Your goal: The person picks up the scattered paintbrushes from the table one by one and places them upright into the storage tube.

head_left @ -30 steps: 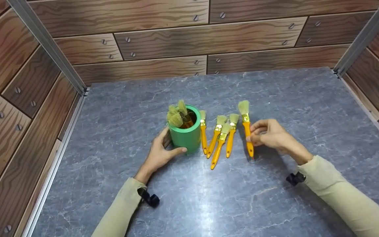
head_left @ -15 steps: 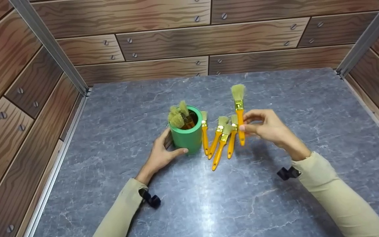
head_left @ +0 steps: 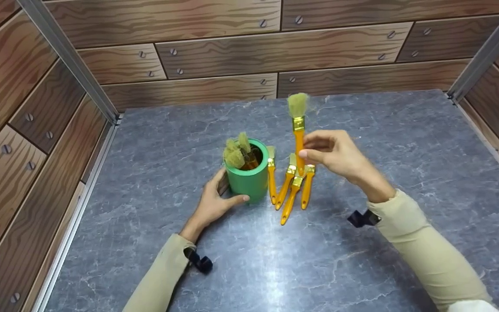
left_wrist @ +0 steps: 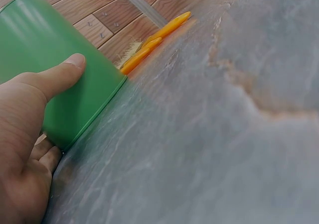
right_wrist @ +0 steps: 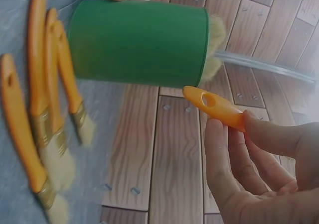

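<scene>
A green can stands upright on the table, with several paintbrushes in it, bristles up over the rim. My left hand grips the can low on its side, thumb across the front and fingers round the far side. My right hand pinches a paintbrush by its orange handle, bristles up, raised above the table to the right of the can. In the right wrist view the handle's end shows between thumb and fingers. Its bristles are out of that view.
Several loose paintbrushes with orange handles lie on the grey marbled table just right of the can, some overlapping. Wood-patterned walls enclose the back and both sides, with metal posts at the corners.
My right hand has lifted the paintbrush off the table area at the right and carried it left, over the loose brushes toward the can. The left hand and can stay in place.
</scene>
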The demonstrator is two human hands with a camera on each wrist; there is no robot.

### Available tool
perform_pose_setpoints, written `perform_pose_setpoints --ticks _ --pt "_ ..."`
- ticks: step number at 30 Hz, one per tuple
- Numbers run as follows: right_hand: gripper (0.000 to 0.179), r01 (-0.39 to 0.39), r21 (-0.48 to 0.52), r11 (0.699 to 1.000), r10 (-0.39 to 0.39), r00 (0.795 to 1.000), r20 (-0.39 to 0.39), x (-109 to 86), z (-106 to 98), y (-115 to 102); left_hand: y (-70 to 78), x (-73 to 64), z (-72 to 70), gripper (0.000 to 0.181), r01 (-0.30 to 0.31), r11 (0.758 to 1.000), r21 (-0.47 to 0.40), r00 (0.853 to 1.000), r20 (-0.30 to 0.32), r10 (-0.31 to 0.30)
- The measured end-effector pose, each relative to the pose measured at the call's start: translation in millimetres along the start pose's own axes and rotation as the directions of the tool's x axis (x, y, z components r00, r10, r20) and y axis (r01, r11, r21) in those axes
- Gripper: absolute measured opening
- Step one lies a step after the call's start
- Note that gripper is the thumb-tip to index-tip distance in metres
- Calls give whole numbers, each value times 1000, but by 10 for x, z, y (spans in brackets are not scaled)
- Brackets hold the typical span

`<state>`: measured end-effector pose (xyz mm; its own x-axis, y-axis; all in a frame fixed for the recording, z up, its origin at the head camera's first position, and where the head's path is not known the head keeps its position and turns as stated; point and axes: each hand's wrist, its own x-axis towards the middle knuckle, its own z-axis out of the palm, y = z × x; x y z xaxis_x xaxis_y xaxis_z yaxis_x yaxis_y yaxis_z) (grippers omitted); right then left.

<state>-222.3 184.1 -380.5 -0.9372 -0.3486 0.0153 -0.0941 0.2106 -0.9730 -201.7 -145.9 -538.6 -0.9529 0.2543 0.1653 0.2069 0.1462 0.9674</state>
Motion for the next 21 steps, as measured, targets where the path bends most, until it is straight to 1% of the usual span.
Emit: perform_pose_setpoints --ticks 4,8,13,21 --pt "27 36 -18 999 -35 999 9 77 94 -68 1 2 1 107 -1 1000 -17 1000 -3 1" --pt "24 83 -43 996 -83 996 18 144 185 -127 4 4 4 107 0 1000 -15 1000 -6 0" --pt "22 107 -53 993 -106 994 26 210 284 -201 2 7 0 108 1 1000 -3 1000 -10 -1" --pt "21 163 8 987 -163 985 51 307 422 -299 -2 6 -4 108 -5 1000 0 1000 -2 5"
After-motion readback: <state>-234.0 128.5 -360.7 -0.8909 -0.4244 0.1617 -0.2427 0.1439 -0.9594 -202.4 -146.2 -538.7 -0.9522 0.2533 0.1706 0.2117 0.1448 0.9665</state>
